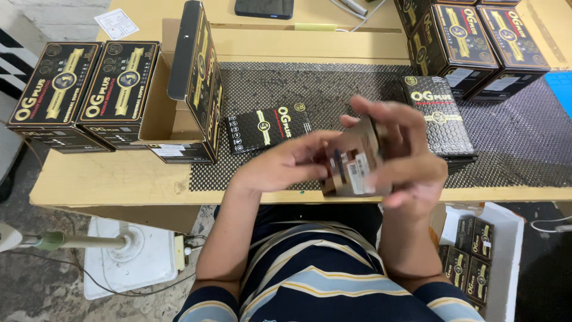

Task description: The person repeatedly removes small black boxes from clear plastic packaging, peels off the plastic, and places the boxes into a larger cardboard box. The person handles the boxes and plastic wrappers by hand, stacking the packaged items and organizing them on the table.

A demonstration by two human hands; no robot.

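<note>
Both hands hold one small brown box (351,161) above the desk's near edge, roughly at its middle. The left hand (286,164) grasps the box from its left side, fingers wrapped onto the box face. The right hand (405,155) clasps it from the right and over the top, fingers curled across the upper edge. The box stands tilted, with a pale label and a dark stripe showing on the side that faces the camera.

A dark patterned mat (333,95) covers the middle of the wooden desk (119,179). On the mat, just left of the hands, lies a flat black packet (268,126). To the right of the hands, a stack of similar flat black packets (438,116) rests on the mat.

At the desk's left end, two closed black cartons (83,89) sit side by side. Beside them stands an open carton (179,113) with its lid raised. More black cartons (471,42) occupy the far right corner. A dark phone (264,8) lies at the far edge.

Below the near right corner, a white box (494,256) contains black packets.
</note>
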